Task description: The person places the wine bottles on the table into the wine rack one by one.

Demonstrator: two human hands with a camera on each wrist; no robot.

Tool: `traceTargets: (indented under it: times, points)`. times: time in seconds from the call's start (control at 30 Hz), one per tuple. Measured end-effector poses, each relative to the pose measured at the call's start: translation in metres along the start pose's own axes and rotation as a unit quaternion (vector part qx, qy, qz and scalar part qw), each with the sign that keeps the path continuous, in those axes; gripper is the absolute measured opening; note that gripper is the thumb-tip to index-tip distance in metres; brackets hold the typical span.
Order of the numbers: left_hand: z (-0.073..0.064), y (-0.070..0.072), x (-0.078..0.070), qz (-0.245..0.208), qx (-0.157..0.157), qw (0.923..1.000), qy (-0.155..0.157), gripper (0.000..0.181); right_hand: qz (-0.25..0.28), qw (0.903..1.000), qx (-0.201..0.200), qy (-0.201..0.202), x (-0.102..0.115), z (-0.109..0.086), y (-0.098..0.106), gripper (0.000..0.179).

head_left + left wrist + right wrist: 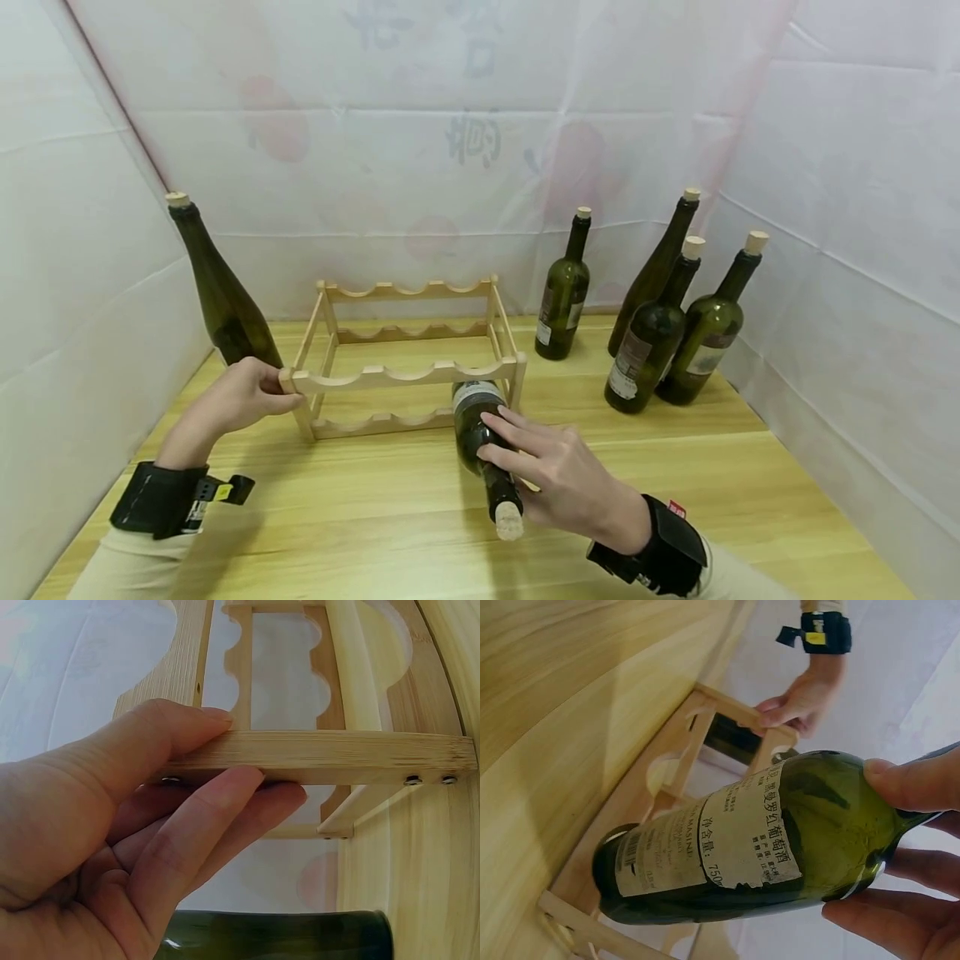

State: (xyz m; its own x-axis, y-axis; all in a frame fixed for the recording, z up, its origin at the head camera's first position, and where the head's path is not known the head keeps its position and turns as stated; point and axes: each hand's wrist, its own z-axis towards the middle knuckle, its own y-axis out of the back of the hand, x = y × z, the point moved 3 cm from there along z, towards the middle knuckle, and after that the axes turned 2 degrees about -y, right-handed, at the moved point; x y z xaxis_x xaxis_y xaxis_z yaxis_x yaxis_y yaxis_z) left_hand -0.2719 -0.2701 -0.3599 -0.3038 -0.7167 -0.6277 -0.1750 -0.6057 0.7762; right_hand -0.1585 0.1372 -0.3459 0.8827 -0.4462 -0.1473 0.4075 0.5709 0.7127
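Bottle (468,440) of dark green glass, pinched at shoulder and neck in the right hand (566,479), thumb on one side, fingers on the other. Held lying, cork (509,522) toward the person, base end at the right end of the wooden rack (405,377), between upper and lower front rails. Impossible to tell from these views whether resting on the lower rail or just above. Pale label (739,840) ragged along one edge, partly legible in the right wrist view, "750" included.

Left hand (232,400) at the upper front left corner of the rack, thumb and fingers pinching the wood from opposite sides. Farther along the same wood, in the left wrist view, small screw heads (412,781). Rack of two tiers, scalloped rails front and back, upright on the light wood table (375,517).

Just left of the rack, a tall slim bottle (225,308), upright and corked. Right of the rack, a shorter corked bottle (562,304), also upright. Farther right, in a close group, a slim dark bottle (648,287) at the back, a front bottle (651,333) and a rightmost bottle (708,337), all corked and upright.

Around both wrists, black straps (159,498). Behind everything, white cloth (420,167) with faint characters and reddish patches.
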Motion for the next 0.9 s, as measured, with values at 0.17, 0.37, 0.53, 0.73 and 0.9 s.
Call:
traceTargets:
  times: [0.17,0.37,0.53,0.73,0.9]
  points:
    - [0.001,-0.003,0.0,-0.004,0.002,1.0,0.001,0.015,-0.003,1.0,0.003,0.008,-0.003,-0.006,-0.008,0.028]
    - [0.001,-0.002,0.0,0.005,-0.006,1.0,0.005,0.016,-0.011,0.9999,-0.004,0.006,-0.009,-0.01,-0.019,0.03]
    - [0.001,-0.001,0.0,0.009,-0.002,0.9999,0.013,0.018,-0.02,0.9997,-0.011,0.013,-0.014,-0.014,-0.029,0.032]
    - [0.001,-0.002,-0.002,0.008,0.001,0.9999,0.009,0.017,-0.032,0.999,-0.018,0.027,-0.02,-0.017,-0.037,0.02]
    - [0.002,-0.001,0.001,0.008,-0.001,0.9999,0.01,0.018,-0.045,0.9979,-0.023,0.041,-0.027,-0.018,-0.042,0.03]
